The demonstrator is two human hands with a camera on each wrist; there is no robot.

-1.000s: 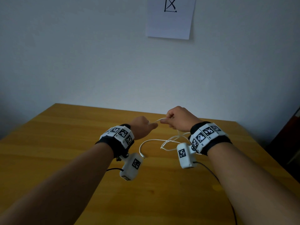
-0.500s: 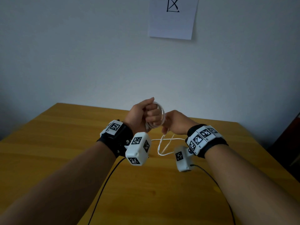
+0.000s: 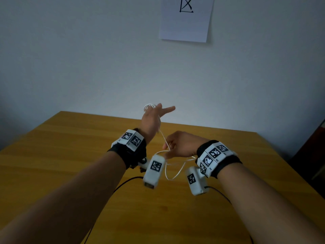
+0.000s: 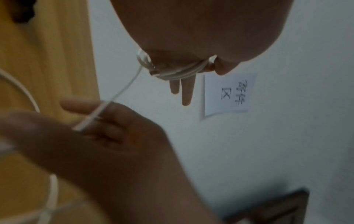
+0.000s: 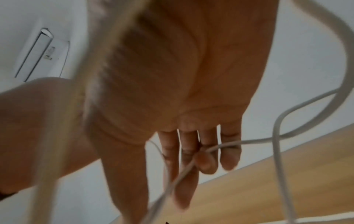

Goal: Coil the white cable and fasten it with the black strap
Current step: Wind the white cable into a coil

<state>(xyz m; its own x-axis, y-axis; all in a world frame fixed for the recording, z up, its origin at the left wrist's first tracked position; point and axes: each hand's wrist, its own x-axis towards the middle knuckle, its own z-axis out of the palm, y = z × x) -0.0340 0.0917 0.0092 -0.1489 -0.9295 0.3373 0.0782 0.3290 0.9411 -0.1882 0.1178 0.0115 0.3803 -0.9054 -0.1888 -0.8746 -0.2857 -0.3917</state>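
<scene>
Your left hand point(image 3: 151, 118), raised above the table point(image 3: 52, 155), carries cable point(image 4: 178, 72) turns around straight fingers; your right hand point(image 3: 181, 145), below it, apparently pinches the strand.

quick headcount

two hands, left point(image 3: 150, 120) and right point(image 3: 181, 144), one white cable point(image 3: 173, 170), one table point(image 3: 52, 155), one wall paper point(image 3: 186, 20).

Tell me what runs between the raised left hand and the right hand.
A taut stretch of the white cable, from the coil on the left hand to the right hand; head view.

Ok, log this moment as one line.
coiling | left hand: white cable wound round fingers | right hand: feeding cable | strap: unseen
</scene>
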